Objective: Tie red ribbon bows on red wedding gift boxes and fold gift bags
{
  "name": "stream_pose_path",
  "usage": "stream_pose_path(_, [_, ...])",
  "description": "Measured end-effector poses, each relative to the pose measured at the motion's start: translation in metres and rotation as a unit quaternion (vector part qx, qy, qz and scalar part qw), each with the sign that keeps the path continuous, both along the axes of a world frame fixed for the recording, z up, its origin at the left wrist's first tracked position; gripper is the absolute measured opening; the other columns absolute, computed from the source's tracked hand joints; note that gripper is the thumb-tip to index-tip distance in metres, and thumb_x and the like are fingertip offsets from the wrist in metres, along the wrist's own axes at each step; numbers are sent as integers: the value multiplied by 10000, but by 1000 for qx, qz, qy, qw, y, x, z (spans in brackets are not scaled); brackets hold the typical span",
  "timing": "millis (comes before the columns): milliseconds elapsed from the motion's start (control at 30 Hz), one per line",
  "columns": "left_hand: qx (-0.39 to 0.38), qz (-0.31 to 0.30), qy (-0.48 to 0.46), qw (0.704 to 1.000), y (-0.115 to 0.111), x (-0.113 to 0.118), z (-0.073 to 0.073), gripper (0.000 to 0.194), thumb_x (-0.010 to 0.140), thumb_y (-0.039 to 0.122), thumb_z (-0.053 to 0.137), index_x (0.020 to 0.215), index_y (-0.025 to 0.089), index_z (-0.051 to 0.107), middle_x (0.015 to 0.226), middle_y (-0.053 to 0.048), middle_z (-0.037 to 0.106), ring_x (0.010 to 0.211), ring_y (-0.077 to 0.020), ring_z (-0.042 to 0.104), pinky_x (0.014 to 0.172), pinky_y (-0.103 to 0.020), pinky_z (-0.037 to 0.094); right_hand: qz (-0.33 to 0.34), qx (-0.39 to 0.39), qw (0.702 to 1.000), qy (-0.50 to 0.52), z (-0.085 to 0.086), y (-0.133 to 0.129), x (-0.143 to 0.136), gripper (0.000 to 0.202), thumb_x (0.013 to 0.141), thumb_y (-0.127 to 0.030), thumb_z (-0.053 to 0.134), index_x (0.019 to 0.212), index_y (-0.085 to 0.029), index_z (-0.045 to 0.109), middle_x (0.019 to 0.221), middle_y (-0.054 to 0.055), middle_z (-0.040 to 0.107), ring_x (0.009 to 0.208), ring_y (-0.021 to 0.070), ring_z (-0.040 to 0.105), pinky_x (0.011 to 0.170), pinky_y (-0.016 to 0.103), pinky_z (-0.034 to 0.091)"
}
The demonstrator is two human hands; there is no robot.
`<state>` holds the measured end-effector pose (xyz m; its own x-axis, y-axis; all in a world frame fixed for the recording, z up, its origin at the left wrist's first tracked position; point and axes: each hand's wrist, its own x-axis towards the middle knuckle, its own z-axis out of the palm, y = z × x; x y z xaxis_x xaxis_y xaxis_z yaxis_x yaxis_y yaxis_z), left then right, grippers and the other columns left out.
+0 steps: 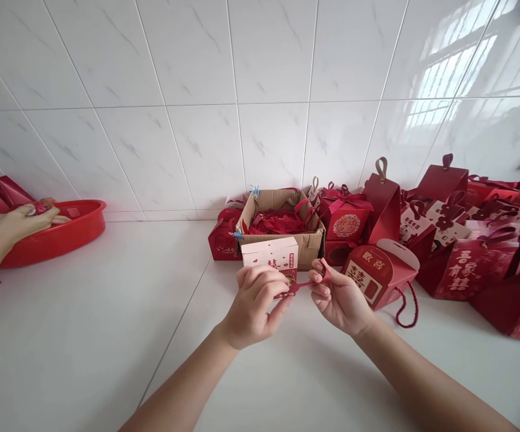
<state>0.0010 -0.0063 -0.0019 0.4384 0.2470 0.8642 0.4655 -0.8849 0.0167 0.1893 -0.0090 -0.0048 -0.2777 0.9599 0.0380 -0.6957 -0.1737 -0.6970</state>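
Note:
A small white and red gift box [271, 254] is held up in front of an open cardboard box. My left hand [256, 303] is closed on its lower part, fingers across the front. From the gift box's lower right corner a thin red ribbon [305, 284] runs to my right hand [338, 295], whose thumb and fingers pinch it, with a loop of ribbon at the fingertips. The cardboard box [307, 249] behind holds a heap of red ribbons [278, 222], and blue clips [237, 236] sit on its left edge.
Many red gift boxes [467, 264] crowd the right side; a rounded one [379, 270] with a rope handle is beside my right hand. At far left, another person's hands [26, 222] hold something over a red basin [75, 231]. A tiled wall [201, 144] rises behind.

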Motion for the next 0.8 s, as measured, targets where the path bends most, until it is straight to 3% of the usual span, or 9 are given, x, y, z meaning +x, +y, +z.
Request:
stream_pose_path(133, [-7, -5, 2, 1000, 0, 1, -1, 155, 831, 97, 550, 901, 230, 514, 821, 11, 693, 873, -169, 600, 841, -329, 371, 6, -19, 1000, 11, 0, 0, -1, 181, 765, -314, 639, 736, -212, 492, 615, -40, 506, 443, 65, 381, 419, 182, 373])
stream_pose_path(233, [-11, 2, -17, 1000, 2, 2, -2, 139, 846, 103, 546, 886, 235, 530, 790, 24, 691, 827, -154, 607, 827, -318, 379, 3, -14, 1000, -28, -1, 1, -2, 232, 812, -435, 559, 826, -204, 551, 596, -34, 496, 427, 82, 357, 394, 209, 314])
stream_pose_path(333, [-27, 18, -37, 999, 4, 2, -4, 121, 846, 117, 568, 852, 236, 545, 776, 20, 693, 824, -160, 611, 812, -320, 395, -101, 23, 985, -140, -5, 3, -2, 373, 855, -539, 443, 927, -197, 572, 701, 10, 558, 499, 113, 431, 456, 244, 355])
stream_pose_path(400, [-24, 28, -43, 998, 6, 1, -4, 124, 842, 115, 576, 842, 238, 557, 771, 15, 700, 836, -172, 611, 804, -325, 410, -260, 96, 928, -249, -8, 1, -2, 317, 861, -490, 473, 989, -211, 552, 892, 52, 600, 674, 153, 532, 580, 274, 429])
stream_pose_path(467, [-16, 34, -42, 998, 7, 1, -4, 137, 834, 104, 586, 844, 239, 569, 769, 17, 707, 846, -177, 609, 803, -329, 418, -412, 223, 808, -358, -8, -4, -2, 270, 840, -377, 540, 1065, -228, 521, 1098, 97, 565, 944, 219, 556, 751, 338, 459])
stream_pose_path(533, [-15, 35, -39, 999, 8, 0, -4, 149, 828, 94, 599, 852, 239, 576, 775, 20, 710, 854, -179, 605, 802, -331, 419, -458, 370, 678, -440, -7, -10, -2, 307, 808, -253, 564, 1108, -234, 507, 1189, 128, 518, 1118, 269, 502, 881, 413, 425])
stream_pose_path(600, [-24, 34, -37, 998, 8, -1, -4, 151, 826, 93, 611, 858, 236, 577, 779, 22, 708, 847, -174, 599, 793, -328, 417, -418, 478, 593, -495, -6, -15, -3, 336, 782, -156, 551, 1107, -236, 514, 1166, 125, 542, 1127, 273, 514, 905, 434, 402])
stream_pose_path(667, [-32, 29, -35, 998, 8, 0, -4, 144, 829, 100, 617, 862, 235, 578, 779, 21, 704, 846, -170, 594, 791, -326, 417, -350, 526, 565, -530, -9, -17, -5, 327, 785, -103, 533, 1084, -236, 521, 1066, 90, 609, 1036, 236, 577, 875, 406, 401])
stream_pose_path(800, [-42, 2, -35, 998, 8, 2, -6, 133, 829, 106, 615, 865, 231, 588, 770, 8, 697, 862, -176, 584, 807, -331, 442, -311, 517, 582, -545, -19, -11, -10, 180, 864, -139, 539, 1019, -233, 541, 912, 34, 684, 843, 167, 646, 797, 343, 409])
